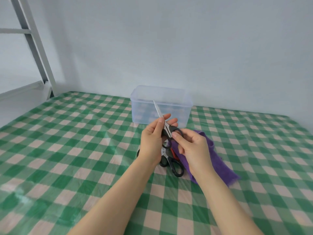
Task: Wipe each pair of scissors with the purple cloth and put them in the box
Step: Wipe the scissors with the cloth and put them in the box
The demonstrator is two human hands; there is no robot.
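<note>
While both hands grip one pair of black-handled scissors (166, 129), the clear plastic box (144, 112) stands behind them at the wall.

The left hand (152, 138) curls round the blades near the pivot, tip pointing up towards the box, and the right hand (194, 148) pinches a handle loop between thumb and forefinger. Below them, on a glossy green-and-cream checked tablecloth (84, 141) covering the whole surface, lie more scissors (172, 164) in a small heap, one with a red handle (173, 154), touching the crumpled purple cloth (218, 160) just to their right. The box sits on the cloth's far edge against a plain pale blue-grey wall (169, 48). At upper left a grey metal ladder frame (33, 44) slants up beside the surface.
</note>
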